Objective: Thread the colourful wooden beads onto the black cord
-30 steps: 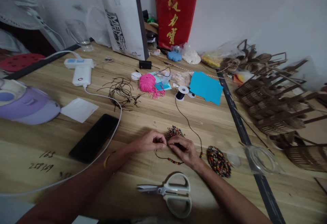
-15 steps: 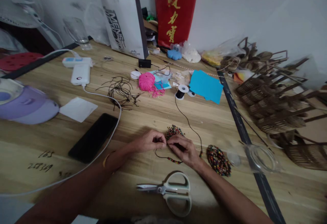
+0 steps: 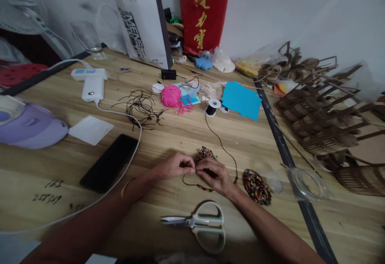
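My left hand (image 3: 179, 165) is closed in a pinch on a thin black cord (image 3: 189, 184), which loops down from its fingers. Fingertip to fingertip with it, my right hand (image 3: 217, 174) is also pinched; whatever sits in that pinch is too small to make out. Small coloured beads (image 3: 205, 188) are threaded on the cord below the right hand. Just behind the hands lies a heap of loose beads (image 3: 206, 153), partly hidden by the right hand. The cord runs back on the right to a black spool (image 3: 213, 108).
Scissors (image 3: 207, 226) lie in front of the hands. A coiled bead string (image 3: 256, 187) rests to the right, near a clear plastic bag (image 3: 309, 183). Leftward are a phone (image 3: 110, 163) and white cable (image 3: 132, 151). Pink yarn (image 3: 171, 96), blue sheets (image 3: 242, 100) and brown baskets (image 3: 319, 135) stand farther back.
The view has shifted slightly. Both hands stay pinched together in nearly the same spot, and the beads and cord look unchanged.
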The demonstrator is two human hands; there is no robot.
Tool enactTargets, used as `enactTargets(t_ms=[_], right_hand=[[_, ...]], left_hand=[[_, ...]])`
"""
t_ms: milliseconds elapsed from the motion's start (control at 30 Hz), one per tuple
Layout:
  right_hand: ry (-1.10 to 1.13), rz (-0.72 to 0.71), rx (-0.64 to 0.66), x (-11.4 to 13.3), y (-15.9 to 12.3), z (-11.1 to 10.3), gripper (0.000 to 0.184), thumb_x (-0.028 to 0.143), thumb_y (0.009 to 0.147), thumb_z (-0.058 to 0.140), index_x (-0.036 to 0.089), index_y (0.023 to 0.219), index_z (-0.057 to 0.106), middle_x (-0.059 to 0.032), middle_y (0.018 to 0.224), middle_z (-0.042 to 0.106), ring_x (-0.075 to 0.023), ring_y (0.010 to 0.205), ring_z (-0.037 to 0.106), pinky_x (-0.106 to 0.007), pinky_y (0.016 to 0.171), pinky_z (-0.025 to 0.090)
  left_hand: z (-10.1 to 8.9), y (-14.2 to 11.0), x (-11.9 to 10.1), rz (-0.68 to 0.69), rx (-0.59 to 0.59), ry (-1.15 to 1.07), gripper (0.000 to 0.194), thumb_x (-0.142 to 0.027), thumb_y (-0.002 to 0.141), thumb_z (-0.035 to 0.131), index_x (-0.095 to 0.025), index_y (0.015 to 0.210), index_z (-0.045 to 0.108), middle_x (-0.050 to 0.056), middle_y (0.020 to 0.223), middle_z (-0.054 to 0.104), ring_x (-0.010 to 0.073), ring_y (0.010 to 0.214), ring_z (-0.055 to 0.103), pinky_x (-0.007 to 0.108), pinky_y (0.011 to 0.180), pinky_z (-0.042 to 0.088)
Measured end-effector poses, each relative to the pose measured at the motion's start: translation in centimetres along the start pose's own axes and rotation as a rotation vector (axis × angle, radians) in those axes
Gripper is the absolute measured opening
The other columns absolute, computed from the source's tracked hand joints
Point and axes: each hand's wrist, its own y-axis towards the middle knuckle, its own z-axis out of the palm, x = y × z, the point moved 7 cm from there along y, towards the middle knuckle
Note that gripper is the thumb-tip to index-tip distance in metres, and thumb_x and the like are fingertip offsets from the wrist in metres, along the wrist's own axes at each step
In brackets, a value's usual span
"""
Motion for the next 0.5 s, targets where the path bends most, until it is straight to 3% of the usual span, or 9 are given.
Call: enactTargets(t_ms=[500], right_hand=[[0.005, -0.012, -0.004, -0.11, -0.02, -0.03, 0.008, 0.021, 0.089, 0.057, 0.017, 0.089, 0.064, -0.0083, 0.083, 0.066, -0.0174, 0.079, 0.062, -0.03, 0.07, 0.05]], left_hand=[[-0.03, 0.14, 0.39, -0.061, -0.002, -0.06, 0.013, -0.023, 0.073, 0.064, -0.011, 0.079, 0.067, 0.001, 0.069, 0.065, 0.011, 0.063, 0.054, 0.02, 0.059, 0.04]])
